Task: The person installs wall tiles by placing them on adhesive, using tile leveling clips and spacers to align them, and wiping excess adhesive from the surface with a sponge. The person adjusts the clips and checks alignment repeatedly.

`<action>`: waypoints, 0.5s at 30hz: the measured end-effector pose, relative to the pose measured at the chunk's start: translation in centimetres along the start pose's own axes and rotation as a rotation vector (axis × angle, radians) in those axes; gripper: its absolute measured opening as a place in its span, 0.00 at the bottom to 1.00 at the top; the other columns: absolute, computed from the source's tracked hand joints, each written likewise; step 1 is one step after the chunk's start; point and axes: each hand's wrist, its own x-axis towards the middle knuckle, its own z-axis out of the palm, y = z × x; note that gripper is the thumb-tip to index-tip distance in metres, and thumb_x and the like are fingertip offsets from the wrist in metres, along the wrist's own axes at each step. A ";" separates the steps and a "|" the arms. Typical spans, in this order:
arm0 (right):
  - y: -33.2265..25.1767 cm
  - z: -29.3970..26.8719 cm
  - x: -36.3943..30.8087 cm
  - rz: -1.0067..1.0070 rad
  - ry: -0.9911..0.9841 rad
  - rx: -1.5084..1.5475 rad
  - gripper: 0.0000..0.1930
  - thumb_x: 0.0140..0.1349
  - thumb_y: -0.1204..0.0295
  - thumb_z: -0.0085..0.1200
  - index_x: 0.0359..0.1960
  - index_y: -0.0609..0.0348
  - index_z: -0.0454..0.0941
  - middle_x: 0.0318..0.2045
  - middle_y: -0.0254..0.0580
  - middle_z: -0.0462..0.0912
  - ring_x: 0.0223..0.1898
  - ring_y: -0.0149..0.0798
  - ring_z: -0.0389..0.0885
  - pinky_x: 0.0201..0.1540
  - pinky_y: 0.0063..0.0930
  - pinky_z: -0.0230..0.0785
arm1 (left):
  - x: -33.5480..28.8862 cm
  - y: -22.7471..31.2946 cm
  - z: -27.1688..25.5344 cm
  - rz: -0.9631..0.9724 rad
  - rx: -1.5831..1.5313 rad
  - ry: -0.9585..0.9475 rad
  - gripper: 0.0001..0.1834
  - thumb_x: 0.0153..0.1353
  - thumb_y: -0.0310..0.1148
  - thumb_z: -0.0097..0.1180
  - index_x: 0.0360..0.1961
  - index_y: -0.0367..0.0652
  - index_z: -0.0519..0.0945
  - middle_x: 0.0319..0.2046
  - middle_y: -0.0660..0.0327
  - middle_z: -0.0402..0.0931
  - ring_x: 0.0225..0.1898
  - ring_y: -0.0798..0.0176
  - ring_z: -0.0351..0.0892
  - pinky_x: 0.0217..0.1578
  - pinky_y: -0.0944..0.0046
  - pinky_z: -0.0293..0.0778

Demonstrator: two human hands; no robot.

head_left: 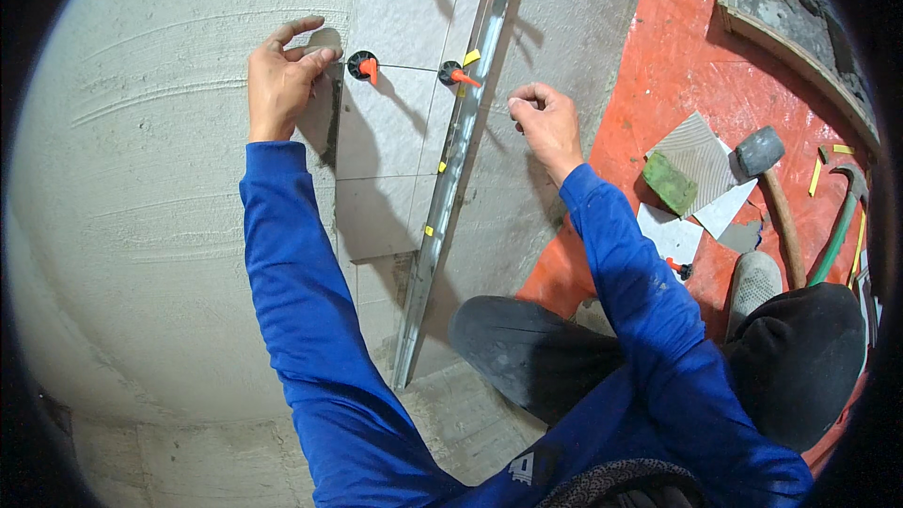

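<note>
Head view: left hand (282,80) loose, fingers parted, beside the tiles' (390,118) left edge; right hand (547,122) curled right of the rail (425,273), can't tell if pinching anything. Rail probably keeps tiles straight; clips (357,66) presumably level joints. Room leftward over grey surface (160,169).

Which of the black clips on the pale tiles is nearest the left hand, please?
The clip right of the left hand, its orange lever pointing down; the others sit higher or by the metal rail.
</note>
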 end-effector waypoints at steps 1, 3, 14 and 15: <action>0.1 0.0 0.0 0.008 -0.002 -0.007 0.12 0.52 0.66 0.58 0.33 0.61 0.84 0.27 0.45 0.84 0.32 0.39 0.82 0.39 0.34 0.73 | 0.0 0.1 0.0 0.001 0.020 -0.001 0.22 0.55 0.21 0.62 0.53 0.37 0.79 0.31 0.56 0.86 0.25 0.74 0.78 0.25 0.73 0.71; 0.3 0.1 0.0 0.023 -0.012 0.004 0.12 0.52 0.66 0.58 0.33 0.61 0.84 0.28 0.45 0.84 0.32 0.40 0.82 0.39 0.34 0.73 | -0.1 0.3 0.2 -0.005 -0.004 0.008 0.22 0.55 0.20 0.62 0.54 0.37 0.78 0.31 0.56 0.86 0.26 0.74 0.78 0.26 0.73 0.71; 0.8 0.3 0.3 0.010 -0.003 -0.037 0.13 0.52 0.66 0.58 0.34 0.61 0.84 0.31 0.48 0.85 0.36 0.42 0.83 0.43 0.35 0.73 | 0.2 0.4 0.7 -0.022 0.057 0.023 0.21 0.55 0.20 0.62 0.53 0.36 0.78 0.30 0.57 0.86 0.24 0.74 0.79 0.24 0.74 0.72; 0.8 0.3 0.2 0.011 -0.005 -0.032 0.13 0.52 0.66 0.58 0.34 0.61 0.84 0.31 0.48 0.85 0.36 0.42 0.83 0.43 0.35 0.73 | 0.3 0.3 0.8 -0.025 0.061 0.027 0.21 0.55 0.20 0.62 0.52 0.36 0.78 0.29 0.58 0.86 0.23 0.74 0.78 0.23 0.74 0.72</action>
